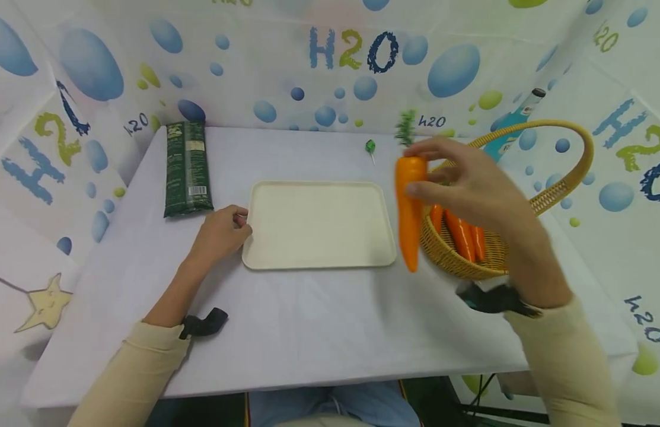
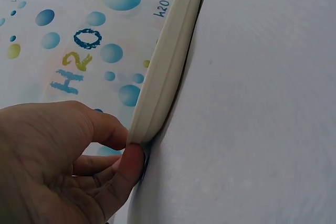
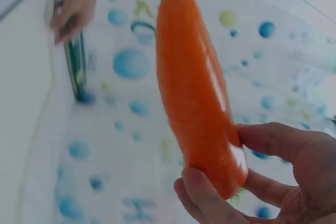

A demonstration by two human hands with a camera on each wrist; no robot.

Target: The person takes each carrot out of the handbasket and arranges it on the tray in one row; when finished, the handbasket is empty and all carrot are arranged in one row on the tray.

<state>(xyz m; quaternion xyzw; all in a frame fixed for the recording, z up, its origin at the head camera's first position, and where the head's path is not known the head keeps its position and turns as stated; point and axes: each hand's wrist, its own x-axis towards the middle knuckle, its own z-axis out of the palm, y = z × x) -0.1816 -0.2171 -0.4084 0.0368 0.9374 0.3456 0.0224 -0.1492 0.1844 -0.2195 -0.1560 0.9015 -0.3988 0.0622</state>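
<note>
My right hand (image 1: 458, 181) holds an orange carrot (image 1: 409, 207) by its leafy top end, tip hanging down, in the air between the cream tray (image 1: 319, 225) and the wicker basket (image 1: 458, 255). In the right wrist view the carrot (image 3: 197, 90) sits between thumb and fingers (image 3: 205, 198). My left hand (image 1: 221, 232) rests on the table at the tray's left edge, fingers curled against its rim. The left wrist view shows the thumb (image 2: 123, 174) touching the tray rim (image 2: 163, 72). More carrots (image 1: 463, 234) lie in the basket.
A dark green packet (image 1: 187, 169) lies at the back left of the white table (image 1: 319, 332). A small green lollipop (image 1: 370, 147) lies behind the tray. A blue bottle (image 1: 513, 121) stands behind the basket. Printed bubble walls close in three sides.
</note>
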